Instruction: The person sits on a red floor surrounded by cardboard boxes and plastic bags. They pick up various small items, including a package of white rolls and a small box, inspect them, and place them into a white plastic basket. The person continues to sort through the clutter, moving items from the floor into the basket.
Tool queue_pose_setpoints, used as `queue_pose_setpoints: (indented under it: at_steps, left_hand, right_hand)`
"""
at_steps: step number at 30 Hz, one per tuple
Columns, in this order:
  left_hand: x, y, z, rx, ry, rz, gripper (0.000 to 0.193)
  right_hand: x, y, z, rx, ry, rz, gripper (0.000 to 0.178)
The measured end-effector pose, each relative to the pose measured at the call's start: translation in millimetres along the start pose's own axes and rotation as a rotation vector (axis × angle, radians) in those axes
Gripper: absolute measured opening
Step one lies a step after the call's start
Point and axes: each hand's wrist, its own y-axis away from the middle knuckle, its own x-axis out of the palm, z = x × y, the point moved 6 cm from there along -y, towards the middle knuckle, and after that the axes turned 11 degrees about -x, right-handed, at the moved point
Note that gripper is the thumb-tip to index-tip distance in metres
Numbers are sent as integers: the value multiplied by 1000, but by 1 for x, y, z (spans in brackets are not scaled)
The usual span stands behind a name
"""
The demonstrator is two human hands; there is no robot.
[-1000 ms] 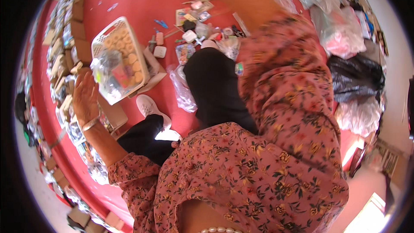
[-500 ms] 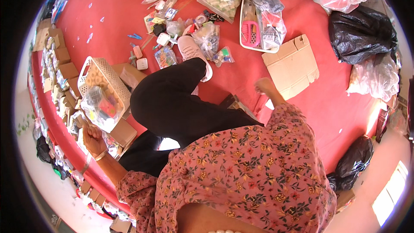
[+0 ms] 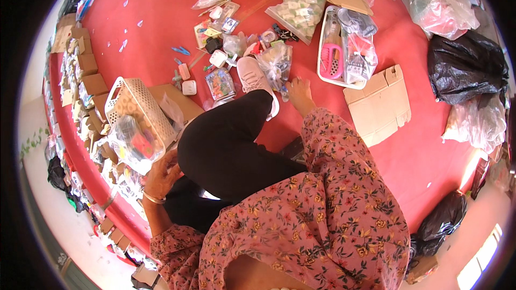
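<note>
The right hand (image 3: pixel 300 95) is extended low over the red floor (image 3: pixel 156 11), just right of a pale pink lace-up shoe (image 3: pixel 252 75). Its fingers are partly bent and pointed at a small clear packet (image 3: pixel 285 95), which lies at the fingertips, beside the shoe and largely covered by the hand. Whether the fingers have closed on the packet cannot be told.

The left hand (image 3: pixel 159 178) is on the near left, between the bent knee in black trousers (image 3: pixel 226 139) and the near end of a white perforated basket (image 3: pixel 145 106). Its fingers are curled toward the knee; how far they are open, and whether they touch or hold anything, cannot be determined.

The basket contains round tan pieces, with a bulging clear plastic bag (image 3: pixel 129 133) at its near end. Just beyond the shoe is a knotted clear bag (image 3: pixel 277 64). Left of the shoe lie a packet of multicoloured pieces (image 3: pixel 219 84), a white rounded-square case (image 3: pixel 189 87) and, farther off, a blue clip (image 3: pixel 181 51).

To the far right stands a white tray (image 3: pixel 321 58) containing a pink-handled item (image 3: pixel 330 56) and clear bags. A flattened cardboard sheet (image 3: pixel 379 104) lies nearer, and a black plastic bag (image 3: pixel 468 67) rests at far right.
</note>
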Motion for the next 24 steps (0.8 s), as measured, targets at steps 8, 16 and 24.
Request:
queue_pose_setpoints:
  at_steps: [8,16,24]
  left_hand:
    - [9,-7,14,136,-229,38,32]
    - [6,-24,33,70,-512,-70,36]
    - [7,-2,44,-8,-576,-130,30]
  right_hand:
    - [4,-20,-19,119,-483,261,33]
    - [21,-97,-9,261,-523,119,44]
    - [-122,-110,8,198,-1181,-54,22]
